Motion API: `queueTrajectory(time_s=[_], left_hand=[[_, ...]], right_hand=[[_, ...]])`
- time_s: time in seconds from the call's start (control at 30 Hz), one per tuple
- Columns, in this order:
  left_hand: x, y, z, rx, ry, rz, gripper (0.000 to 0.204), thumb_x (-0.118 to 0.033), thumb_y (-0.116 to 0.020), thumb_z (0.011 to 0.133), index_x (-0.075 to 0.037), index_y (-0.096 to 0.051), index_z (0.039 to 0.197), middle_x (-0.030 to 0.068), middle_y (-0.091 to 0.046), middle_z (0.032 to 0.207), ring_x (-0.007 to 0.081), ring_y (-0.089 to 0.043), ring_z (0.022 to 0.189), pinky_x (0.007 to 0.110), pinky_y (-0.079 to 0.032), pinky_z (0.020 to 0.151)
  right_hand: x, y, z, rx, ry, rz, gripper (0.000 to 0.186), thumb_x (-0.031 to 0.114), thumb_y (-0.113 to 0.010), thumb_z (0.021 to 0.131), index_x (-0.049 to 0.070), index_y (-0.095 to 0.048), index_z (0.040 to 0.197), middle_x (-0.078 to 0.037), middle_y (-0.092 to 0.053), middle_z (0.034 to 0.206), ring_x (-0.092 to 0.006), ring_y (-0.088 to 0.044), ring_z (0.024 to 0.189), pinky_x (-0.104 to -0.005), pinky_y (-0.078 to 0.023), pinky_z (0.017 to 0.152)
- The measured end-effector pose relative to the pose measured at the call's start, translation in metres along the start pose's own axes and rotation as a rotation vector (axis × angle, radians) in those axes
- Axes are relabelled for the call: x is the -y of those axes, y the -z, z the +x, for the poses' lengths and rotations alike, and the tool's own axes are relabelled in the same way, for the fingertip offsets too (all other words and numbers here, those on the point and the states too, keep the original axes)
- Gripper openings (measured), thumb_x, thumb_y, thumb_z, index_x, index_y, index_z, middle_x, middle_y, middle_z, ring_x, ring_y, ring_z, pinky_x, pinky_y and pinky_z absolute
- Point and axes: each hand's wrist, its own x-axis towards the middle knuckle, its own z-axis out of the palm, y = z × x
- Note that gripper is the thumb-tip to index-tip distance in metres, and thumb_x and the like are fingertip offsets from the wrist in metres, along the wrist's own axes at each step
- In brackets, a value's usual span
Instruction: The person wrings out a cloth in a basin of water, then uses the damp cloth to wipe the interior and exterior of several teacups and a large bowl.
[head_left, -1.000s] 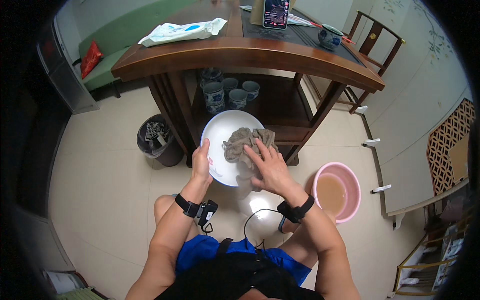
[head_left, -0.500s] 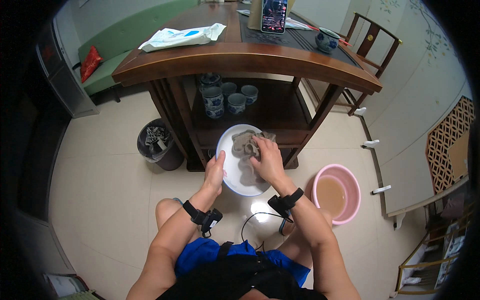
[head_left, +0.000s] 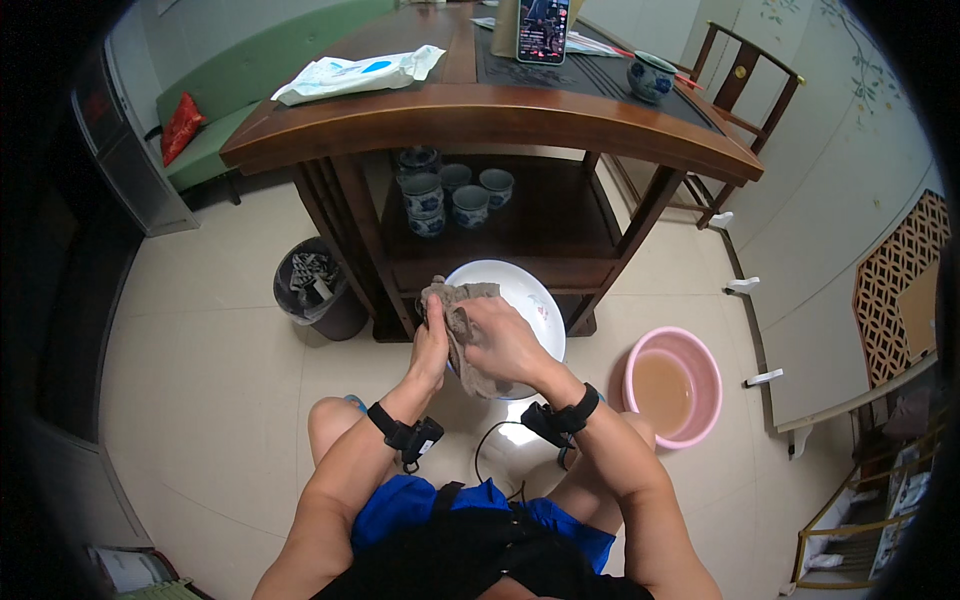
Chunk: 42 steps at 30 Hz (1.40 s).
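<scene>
A white plate (head_left: 537, 312) with a thin blue rim and a small pinkish floral print is held in front of me, above the floor. My left hand (head_left: 430, 345) grips its left edge, thumb up. A crumpled grey-brown cloth (head_left: 484, 384) covers the plate's left side and reaches up against my left thumb. My right hand (head_left: 506, 345) presses the cloth to the plate with curled fingers, partly hiding it. The fingers of my left hand beneath the plate are out of sight.
A dark wooden table (head_left: 480, 127) stands ahead, its lower shelf holding several blue-and-white cups (head_left: 470, 207). A pink basin (head_left: 711, 388) of cloudy water is at right, a lined trash bin (head_left: 340, 318) at left. A packet (head_left: 360, 75), phone (head_left: 541, 32) and jar (head_left: 651, 78) rest on top.
My right hand and the cloth have moved left across the plate, from its upper right to its left edge by my left hand. The plate's right side is now uncovered.
</scene>
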Motion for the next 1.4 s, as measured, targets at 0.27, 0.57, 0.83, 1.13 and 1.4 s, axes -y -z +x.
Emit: queueTrajectory(time_s=[0.27, 0.57, 0.83, 1.13, 1.4], left_hand=[[0.011, -0.005, -0.001, 0.001, 0.034, 0.045, 0.079, -0.061, -0.036, 0.092, 0.01, -0.049, 0.124, 0.0157, -0.054, 0.123, 0.02, -0.049, 0.114, 0.03, -0.037, 0.097], [0.001, -0.01, -0.008, 0.023, 0.083, 0.663, 0.066, -0.057, -0.042, 0.092, 0.005, -0.062, 0.099, 0.0105, -0.065, 0.08, 0.0242, -0.059, 0.067, 0.038, -0.045, 0.065], [-0.012, -0.011, -0.011, -0.097, -0.065, 0.399, 0.043, -0.036, -0.045, 0.096, 0.003, -0.06, 0.109, 0.0075, -0.062, 0.08, 0.0129, -0.054, 0.065, 0.029, -0.044, 0.06], [-0.011, 0.005, 0.003, -0.224, -0.239, 0.35, 0.044, -0.038, -0.044, 0.098, 0.003, -0.061, 0.103, 0.0008, -0.058, 0.075, 0.0066, -0.049, 0.062, 0.023, -0.04, 0.056], [-0.004, 0.004, 0.008, -0.11, -0.199, 0.228, 0.051, -0.041, -0.04, 0.098, 0.004, -0.058, 0.113, 0.0095, -0.062, 0.103, 0.0158, -0.055, 0.089, 0.031, -0.044, 0.082]], right_hand=[[0.004, 0.011, -0.013, 0.159, -0.063, -0.189, 0.037, 0.012, -0.065, 0.065, 0.001, -0.057, 0.1, -0.015, -0.057, 0.1, -0.0341, -0.052, 0.093, -0.0423, -0.044, 0.083], [-0.009, -0.005, -0.012, -0.189, 0.041, -0.571, 0.044, 0.009, -0.06, 0.071, 0.005, -0.057, 0.114, -0.009, -0.054, 0.097, -0.0277, -0.051, 0.091, -0.0373, -0.041, 0.074], [-0.041, 0.019, -0.01, -0.165, -0.142, -0.862, 0.043, 0.01, -0.058, 0.073, 0.006, -0.058, 0.115, -0.009, -0.056, 0.095, -0.0268, -0.052, 0.09, -0.0369, -0.041, 0.074], [-0.017, -0.007, -0.028, -0.025, -0.031, -0.633, 0.041, 0.03, -0.067, 0.073, 0.004, -0.06, 0.104, -0.015, -0.057, 0.084, -0.0319, -0.057, 0.082, -0.0404, -0.048, 0.073], [0.003, -0.015, -0.021, -0.013, 0.158, -0.62, 0.032, 0.019, -0.062, 0.069, 0.009, -0.063, 0.098, -0.006, -0.056, 0.096, -0.0245, -0.051, 0.091, -0.0352, -0.039, 0.076]])
